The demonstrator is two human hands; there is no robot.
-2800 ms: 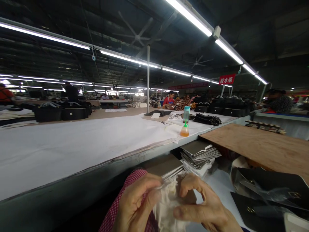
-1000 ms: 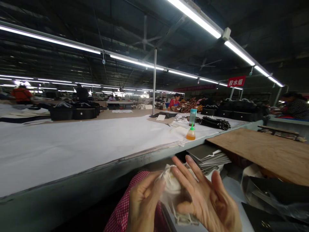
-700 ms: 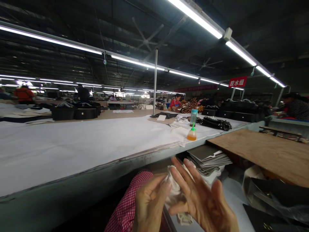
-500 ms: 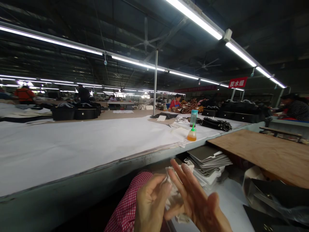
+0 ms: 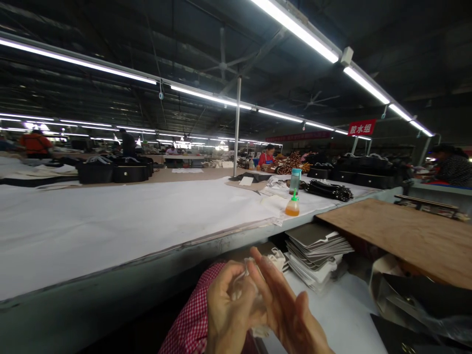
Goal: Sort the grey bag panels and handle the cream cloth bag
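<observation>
At the bottom centre, my left hand [image 5: 226, 309] in a red-checked sleeve and my right hand [image 5: 285, 309] press together around a crumpled white cloth [image 5: 275, 256]. Most of the cloth is hidden between the palms; a corner sticks out above my right fingers. My right fingers are stretched flat over it, while my left fingers curl against it. Both hands hover below the edge of the long white-covered table [image 5: 121, 221].
An orange glue bottle [image 5: 292, 205] with a green nozzle and a teal-capped bottle [image 5: 294, 180] stand near the table edge. Stacked grey cards [image 5: 317, 243] lie beneath it, a plywood board [image 5: 401, 231] to the right. Black bags [image 5: 110, 172] and other people sit farther back.
My right hand went from curled fingers to a flat palm sliding over the cloth toward my left hand. The cloth is now squeezed smaller between both palms.
</observation>
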